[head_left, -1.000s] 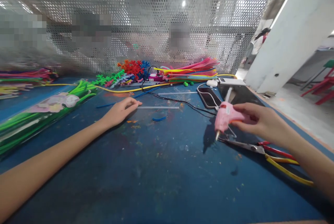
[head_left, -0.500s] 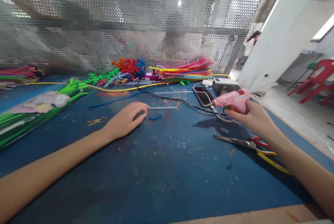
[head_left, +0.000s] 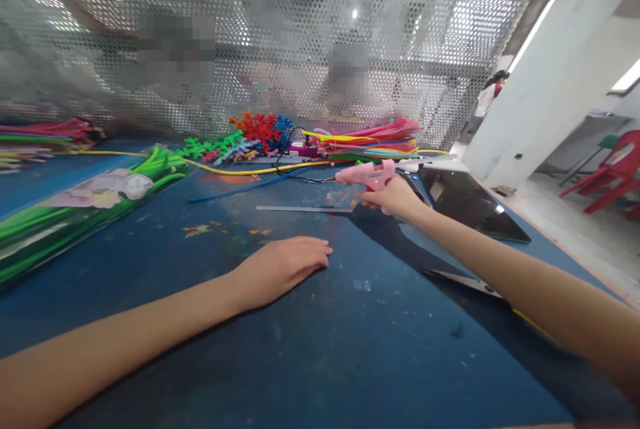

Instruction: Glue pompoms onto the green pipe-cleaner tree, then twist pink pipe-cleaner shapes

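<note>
Right hand (head_left: 395, 197) has swung the pink glue gun (head_left: 367, 174) from the 3 o'clock edge out to 12 o'clock on the blue worktop (head_left: 320, 349), fingers wrapped round its grip, nozzle pointing left above the clear strip (head_left: 305, 208). Left hand (head_left: 280, 269) pulled back toward centre, flat, fingers together, holding nothing. No legible writing; pack label (head_left: 100, 188) too blurred.

A blue, paint-flecked table (head_left: 320, 349) carries a packet of green pipe cleaners (head_left: 75, 216) at the left, small coloured pipe-cleaner figures (head_left: 235, 142) and a multicoloured bundle of pipe cleaners (head_left: 370, 139) along the far edge, a long yellow strand (head_left: 250, 170), a clear glue stick (head_left: 300, 209) near the middle, and a dark tablet (head_left: 470, 206) at the right. The left hand (head_left: 283, 266) rests palm-down on the surface.
</note>
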Demonstrator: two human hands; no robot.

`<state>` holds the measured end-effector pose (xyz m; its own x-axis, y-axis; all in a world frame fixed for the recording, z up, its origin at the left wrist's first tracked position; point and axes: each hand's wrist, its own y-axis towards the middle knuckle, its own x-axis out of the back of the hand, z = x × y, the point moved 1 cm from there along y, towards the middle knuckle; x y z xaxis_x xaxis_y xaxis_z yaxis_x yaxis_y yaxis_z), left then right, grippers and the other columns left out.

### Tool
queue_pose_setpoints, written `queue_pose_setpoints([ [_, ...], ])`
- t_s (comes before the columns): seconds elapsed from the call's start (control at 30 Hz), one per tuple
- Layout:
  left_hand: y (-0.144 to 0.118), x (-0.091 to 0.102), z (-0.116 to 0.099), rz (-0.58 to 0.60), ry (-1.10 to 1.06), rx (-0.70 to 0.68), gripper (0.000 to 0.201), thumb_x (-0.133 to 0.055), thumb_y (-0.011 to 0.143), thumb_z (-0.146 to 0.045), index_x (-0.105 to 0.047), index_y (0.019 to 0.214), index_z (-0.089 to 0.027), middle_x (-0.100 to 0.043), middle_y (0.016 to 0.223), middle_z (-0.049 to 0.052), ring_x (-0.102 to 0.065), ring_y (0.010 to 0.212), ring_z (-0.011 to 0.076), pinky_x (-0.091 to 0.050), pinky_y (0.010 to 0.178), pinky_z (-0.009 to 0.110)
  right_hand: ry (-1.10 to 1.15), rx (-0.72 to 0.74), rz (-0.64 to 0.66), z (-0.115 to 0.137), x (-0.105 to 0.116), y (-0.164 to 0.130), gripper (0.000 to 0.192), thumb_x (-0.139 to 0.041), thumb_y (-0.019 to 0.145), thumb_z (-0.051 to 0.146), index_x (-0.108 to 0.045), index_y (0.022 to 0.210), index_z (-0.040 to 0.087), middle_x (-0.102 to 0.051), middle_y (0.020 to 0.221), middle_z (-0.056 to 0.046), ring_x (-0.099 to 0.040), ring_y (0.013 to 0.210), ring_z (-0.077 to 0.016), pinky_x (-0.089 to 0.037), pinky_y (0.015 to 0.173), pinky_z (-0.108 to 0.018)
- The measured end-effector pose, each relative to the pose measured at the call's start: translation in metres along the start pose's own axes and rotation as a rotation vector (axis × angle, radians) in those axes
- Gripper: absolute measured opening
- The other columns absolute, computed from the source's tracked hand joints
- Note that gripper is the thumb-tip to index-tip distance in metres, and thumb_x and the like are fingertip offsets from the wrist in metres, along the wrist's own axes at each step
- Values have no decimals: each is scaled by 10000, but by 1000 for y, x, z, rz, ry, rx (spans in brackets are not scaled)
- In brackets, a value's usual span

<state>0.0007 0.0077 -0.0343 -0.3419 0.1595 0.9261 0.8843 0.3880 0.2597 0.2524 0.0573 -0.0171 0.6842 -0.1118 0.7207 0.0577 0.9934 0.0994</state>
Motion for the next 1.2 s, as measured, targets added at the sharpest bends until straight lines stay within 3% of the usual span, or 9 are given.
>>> queue_pose_setpoints([
  [0.2,-6,-1,0,-11,43,-136,265,-359,929,-135,-620,976,-151,-673,1103,86,-566,1130,184,-442,988,303,-81,89,58,26,-40,47,278,-689,606,395,-536,621,163,-524,539,-17,-504,519,-137,-351,465,-245],
  [0.43,-7,-2,0,-17,16,-137,228,-386,910,-99,-601,936,-172,-674,1051,70,-576,1088,180,-444,961,287,-72,235,120,44,-71,69,317,-586,729,454,-592,832,154,-586,653,-12,-494,536,-112,-368,488,-225],
  [0.67,-7,-4,1,-26,-18,-127,236,-364,928,-117,-593,964,-164,-666,1046,77,-571,1080,185,-431,964,312,-178,437,219,40,-70,71,202,-574,784,358,-643,854,182,-669,879,-30,-592,791,-163,-430,722,-242],
  [0.83,-5,-1,1,-61,-87,50,180,-455,916,-202,-577,1043,-161,-620,1094,72,-539,1064,172,-416,955,294,-325,478,169,32,-63,69,198,-558,800,358,-628,786,173,-662,895,-75,-597,831,-209,-426,768,-289],
  [1.03,-3,1,6,-60,-6,204,209,-507,894,-331,-619,999,-188,-610,977,52,-531,959,199,-418,875,346,-454,443,-51,19,-38,37,310,-627,748,359,-575,932,115,-595,993,-161,-529,974,-289,-391,854,-383],
  [1.13,-2,2,9,-50,-50,251,202,-498,897,-344,-625,918,-189,-597,928,37,-546,918,182,-420,842,318,-453,446,-139,15,-23,-3,203,-534,814,279,-545,957,136,-584,983,-122,-519,957,-241,-395,827,-345],
  [1.2,-1,3,9,-28,-78,283,220,-473,908,-352,-615,877,-188,-594,891,27,-558,881,172,-424,805,297,-373,517,-70,18,-20,-33,104,-522,817,239,-549,889,168,-602,886,-59,-545,823,-181,-409,735,-286],
])
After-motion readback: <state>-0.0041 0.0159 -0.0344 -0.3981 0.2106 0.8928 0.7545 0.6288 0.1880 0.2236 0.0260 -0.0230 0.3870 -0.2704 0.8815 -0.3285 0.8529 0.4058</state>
